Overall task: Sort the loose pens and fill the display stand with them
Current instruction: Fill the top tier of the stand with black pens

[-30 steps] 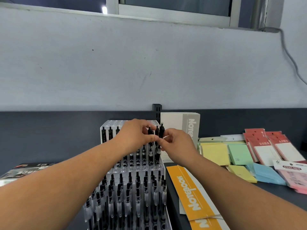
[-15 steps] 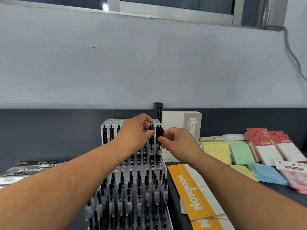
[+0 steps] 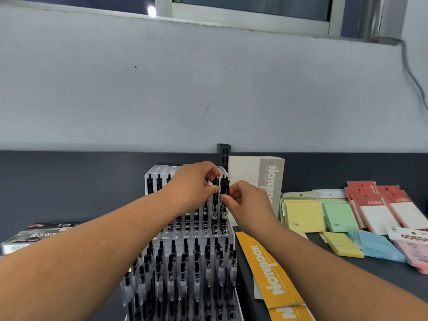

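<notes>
The dark counter (image 3: 382, 286) carried a clear stepped stand (image 3: 196, 236) straight in front of the person. Its lower step was crowded with upright pens (image 3: 185, 274), and its upper step had one row of pens at the back and several free holes in front. At the right of the stand, a grey notebook (image 3: 254, 172) stood against the wall and an orange notebook (image 3: 264, 269) lay flat, with sticky notes (image 3: 303, 216) further right. A box (image 3: 34, 235) lay well apart on the left. Both hands met at the right end of the upper step. The left hand (image 3: 190, 188) pinched one black pen (image 3: 215, 206) near its top. The right hand (image 3: 245, 202) pinched the pen just beside it, the last pen (image 3: 224, 186) in the row. Both pens stood upright with their lower ends in the holes, so their long axis was vertical. The coming move seemed to be a straight push down or a small turn. The neighbour pens were very close and could be knocked. The grey notebook was near but not in the way.
</notes>
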A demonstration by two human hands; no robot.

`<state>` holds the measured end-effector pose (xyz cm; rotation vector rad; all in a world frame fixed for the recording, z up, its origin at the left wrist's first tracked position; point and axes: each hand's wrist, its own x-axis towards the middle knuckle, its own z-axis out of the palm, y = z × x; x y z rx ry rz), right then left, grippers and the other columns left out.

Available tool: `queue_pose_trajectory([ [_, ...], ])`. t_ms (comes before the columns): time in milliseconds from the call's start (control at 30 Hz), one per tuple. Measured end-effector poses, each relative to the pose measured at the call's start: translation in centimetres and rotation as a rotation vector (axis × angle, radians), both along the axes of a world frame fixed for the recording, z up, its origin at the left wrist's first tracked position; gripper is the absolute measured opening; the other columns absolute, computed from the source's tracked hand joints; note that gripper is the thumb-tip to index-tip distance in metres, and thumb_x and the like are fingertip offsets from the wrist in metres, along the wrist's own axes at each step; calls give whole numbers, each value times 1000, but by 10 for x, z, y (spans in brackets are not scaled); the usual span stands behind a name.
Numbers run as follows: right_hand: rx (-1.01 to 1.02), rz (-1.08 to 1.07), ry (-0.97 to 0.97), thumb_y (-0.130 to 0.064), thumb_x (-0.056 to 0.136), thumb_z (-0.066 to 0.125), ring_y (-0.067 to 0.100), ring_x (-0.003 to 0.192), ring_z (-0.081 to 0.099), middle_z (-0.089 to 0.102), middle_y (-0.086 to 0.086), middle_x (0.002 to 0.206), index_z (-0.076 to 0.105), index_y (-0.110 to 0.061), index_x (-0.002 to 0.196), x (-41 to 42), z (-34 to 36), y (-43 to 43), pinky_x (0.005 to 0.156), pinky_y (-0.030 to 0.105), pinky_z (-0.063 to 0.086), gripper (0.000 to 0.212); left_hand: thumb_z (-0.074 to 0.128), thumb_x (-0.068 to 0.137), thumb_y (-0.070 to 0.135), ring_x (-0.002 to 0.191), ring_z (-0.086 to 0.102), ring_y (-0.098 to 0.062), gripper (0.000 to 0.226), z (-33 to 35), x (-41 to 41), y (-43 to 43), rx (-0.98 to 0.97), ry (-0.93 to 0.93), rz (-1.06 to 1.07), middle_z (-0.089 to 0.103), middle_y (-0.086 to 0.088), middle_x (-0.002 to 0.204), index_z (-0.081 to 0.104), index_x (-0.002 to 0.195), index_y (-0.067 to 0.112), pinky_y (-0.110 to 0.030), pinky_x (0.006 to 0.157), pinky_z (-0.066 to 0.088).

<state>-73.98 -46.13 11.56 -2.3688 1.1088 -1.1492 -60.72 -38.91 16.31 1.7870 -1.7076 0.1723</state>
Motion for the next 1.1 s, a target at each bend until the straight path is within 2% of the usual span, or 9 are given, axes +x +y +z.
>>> queue_pose_trajectory([
  [133,31,5,-11,-36,92,62,13,85,56,60,-7,85,59,-17,99,0,1,3,71,25,41,20,65,89,22,94,54,-9,36,-5,-4,-4,-26,-82,51,61,6,110,57,124,22,-18,83,38],
  [267,62,3,-11,-36,91,62,14,84,56,60,-5,86,58,-18,98,0,2,4,68,25,38,20,66,88,21,88,54,-10,39,-7,-5,-4,-18,-4,69,56,9,99,55,124,22,-21,80,42],
  [367,91,9,-5,-41,88,65,12,87,58,61,-7,90,57,-20,106,-3,3,7,70,25,40,28,68,86,21,90,58,-11,47,-6,-7,0,-6,-3,59,56,8,103,50,129,21,-23,80,44],
  [433,87,2,-24,-45,85,66,11,92,59,61,-9,100,53,-24,115,-5,4,12,74,26,44,39,68,86,24,93,58,-11,51,-6,-5,7,-15,-13,61,56,6,111,47,133,22,-22,82,43],
  [500,-10,-47,-21,-46,85,64,11,106,55,55,-8,117,46,-27,124,-5,8,19,84,30,47,47,65,89,30,105,55,-11,51,-7,1,17,-58,-66,84,54,4,123,45,135,22,-22,89,40],
  [600,-176,-80,39,-43,88,58,14,129,40,41,-7,139,38,-29,137,2,19,37,102,33,39,55,56,92,40,130,41,-15,56,-11,17,35,-95,-185,157,41,3,143,37,142,22,-29,106,32],
  [767,-310,-20,186,-48,90,53,14,144,19,24,-6,156,30,-28,147,42,32,73,118,32,17,65,47,90,56,139,30,-23,72,-21,65,63,-42,-311,304,31,-1,151,25,148,21,-38,114,28],
  [933,-293,51,268,-55,90,51,15,146,12,16,-4,159,25,-31,149,104,31,115,119,33,11,69,45,89,62,140,28,-21,74,-32,125,104,-10,-290,384,31,0,152,25,148,22,-39,115,26],
  [1100,-233,107,287,-56,90,50,13,145,15,17,-7,158,26,-32,148,171,14,159,117,31,16,67,47,89,60,140,29,-21,72,-48,195,158,21,-246,426,32,1,151,27,147,24,-38,114,27],
])
